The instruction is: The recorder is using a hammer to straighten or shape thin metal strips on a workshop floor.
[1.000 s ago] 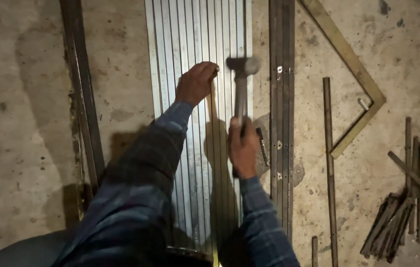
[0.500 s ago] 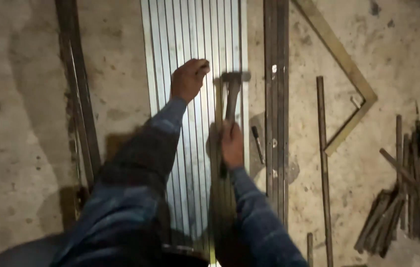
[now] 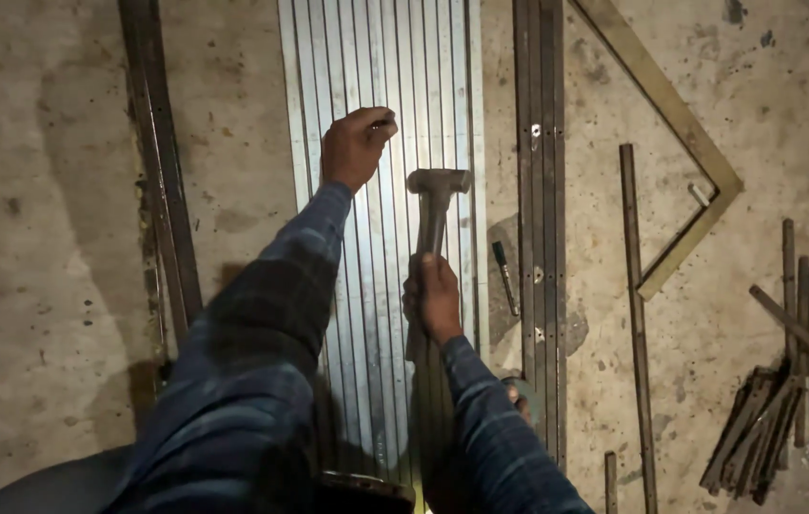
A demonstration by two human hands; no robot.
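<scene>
Since the earlier frame, the hammer (image 3: 437,195) in my closed right hand (image 3: 433,295) swung lower over the ribbed panel (image 3: 381,57); my left hand (image 3: 355,148), curled, steadied it, hammering unfinished.

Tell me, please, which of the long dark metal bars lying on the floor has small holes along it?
The wide flat bar just right of the ribbed aluminium panel: holes show along its face, while the bar at far left and the thin rod look plain.
</scene>
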